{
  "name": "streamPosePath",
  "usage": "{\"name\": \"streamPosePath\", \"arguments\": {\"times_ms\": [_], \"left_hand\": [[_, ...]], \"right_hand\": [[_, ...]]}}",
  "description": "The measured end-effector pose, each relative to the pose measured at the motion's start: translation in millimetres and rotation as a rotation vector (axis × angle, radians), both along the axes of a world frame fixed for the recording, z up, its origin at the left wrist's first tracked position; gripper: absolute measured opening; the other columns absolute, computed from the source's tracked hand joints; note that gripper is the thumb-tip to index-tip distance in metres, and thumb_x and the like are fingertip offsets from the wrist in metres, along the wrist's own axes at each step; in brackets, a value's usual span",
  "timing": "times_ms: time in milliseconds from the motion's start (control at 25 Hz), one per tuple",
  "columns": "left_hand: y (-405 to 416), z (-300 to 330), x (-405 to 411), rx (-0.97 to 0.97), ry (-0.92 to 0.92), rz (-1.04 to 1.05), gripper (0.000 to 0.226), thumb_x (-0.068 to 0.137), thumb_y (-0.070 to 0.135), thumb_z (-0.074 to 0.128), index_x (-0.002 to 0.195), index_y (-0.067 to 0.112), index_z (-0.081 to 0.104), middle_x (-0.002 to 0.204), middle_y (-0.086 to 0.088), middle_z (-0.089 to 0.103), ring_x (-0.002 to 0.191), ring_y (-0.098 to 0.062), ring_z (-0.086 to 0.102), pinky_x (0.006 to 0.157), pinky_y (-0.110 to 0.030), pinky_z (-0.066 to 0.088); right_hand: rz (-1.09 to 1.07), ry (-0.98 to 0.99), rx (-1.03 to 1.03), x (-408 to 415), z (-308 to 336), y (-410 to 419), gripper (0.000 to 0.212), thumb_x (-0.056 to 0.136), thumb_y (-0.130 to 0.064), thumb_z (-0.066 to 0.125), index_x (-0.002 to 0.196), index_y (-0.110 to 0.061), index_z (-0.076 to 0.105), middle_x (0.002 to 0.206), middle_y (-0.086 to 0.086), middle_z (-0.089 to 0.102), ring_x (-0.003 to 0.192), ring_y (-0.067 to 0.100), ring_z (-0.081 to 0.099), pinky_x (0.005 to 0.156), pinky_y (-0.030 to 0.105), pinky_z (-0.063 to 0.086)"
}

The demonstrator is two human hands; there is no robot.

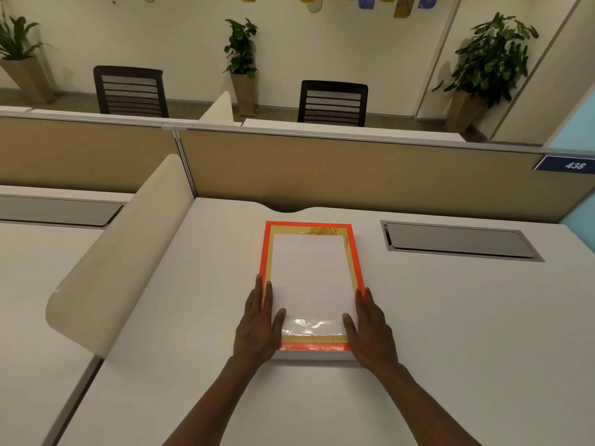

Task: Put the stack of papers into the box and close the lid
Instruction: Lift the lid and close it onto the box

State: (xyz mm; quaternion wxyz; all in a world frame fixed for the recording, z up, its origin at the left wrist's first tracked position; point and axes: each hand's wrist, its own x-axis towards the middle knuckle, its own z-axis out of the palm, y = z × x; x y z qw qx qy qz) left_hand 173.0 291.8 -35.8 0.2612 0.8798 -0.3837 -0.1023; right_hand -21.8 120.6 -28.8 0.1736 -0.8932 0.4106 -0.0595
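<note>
A flat box [353,249] with an orange-red rim and a gold face lies in the middle of the white desk [467,333]. A white stack of papers [309,275] lies flat within the rim, with a shiny clear wrap at its near end. I cannot tell whether the papers rest on the lid or inside the box. My left hand [257,326] presses against the box's left side near the front corner, thumb on the papers. My right hand [370,329] mirrors it on the right side, thumb also on the papers.
A grey cable hatch [457,241] is set into the desk right of the box. A curved cream divider [122,252] rises at the left. A tan partition wall [354,169] closes the back. Chairs and potted plants stand beyond it.
</note>
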Motion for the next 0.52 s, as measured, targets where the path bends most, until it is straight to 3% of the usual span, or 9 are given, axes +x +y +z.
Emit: {"name": "streamPosePath", "arguments": {"times_ms": [120, 280, 440, 520], "left_hand": [[-4.1, -1.4, 1.6, 0.134, -0.006, -0.030, 0.077, 0.099, 0.061, 0.025, 0.161, 0.026, -0.004, 0.170, 0.009, -0.010, 0.158, -0.018, -0.004, 0.116, -0.041, 0.042], [-4.1, 1.5, 1.0, 0.187, -0.004, -0.035, 0.077, 0.099, 0.061, 0.026, 0.161, 0.025, -0.003, 0.170, 0.008, -0.009, 0.158, -0.019, -0.004, 0.116, -0.043, 0.041], [-4.4, 10.0, 0.5, 0.254, 0.014, -0.044, 0.079, 0.099, 0.060, 0.027, 0.161, 0.022, -0.002, 0.170, 0.004, -0.010, 0.159, -0.023, -0.003, 0.120, -0.044, 0.034], [-7.9, 18.4, 0.6, 0.282, -0.048, -0.049, 0.079, 0.099, 0.061, 0.026, 0.161, 0.020, 0.002, 0.170, -0.001, -0.008, 0.158, -0.027, -0.006, 0.126, -0.044, 0.020]], "right_hand": [[0.060, 0.087, -0.007, 1.7, -2.8, 0.0, 0.069, 0.100, -0.057, 0.025, 0.159, -0.027, 0.005, 0.168, -0.002, 0.000, 0.152, 0.025, 0.017, 0.117, 0.046, 0.035], [0.065, 0.122, 0.004, 2.1, -3.0, -1.1, 0.070, 0.099, -0.059, 0.023, 0.159, -0.028, 0.005, 0.168, -0.003, -0.004, 0.152, 0.025, 0.016, 0.116, 0.048, 0.036], [0.085, 0.142, 0.039, -2.0, 4.8, -6.7, 0.075, 0.096, -0.065, 0.022, 0.159, -0.027, 0.008, 0.168, -0.001, 0.001, 0.152, 0.024, 0.019, 0.118, 0.048, 0.031], [0.090, 0.141, 0.027, -5.1, 13.9, -12.6, 0.081, 0.092, -0.072, 0.019, 0.159, -0.028, 0.006, 0.168, -0.001, 0.002, 0.152, 0.023, 0.019, 0.121, 0.048, 0.025]]}}
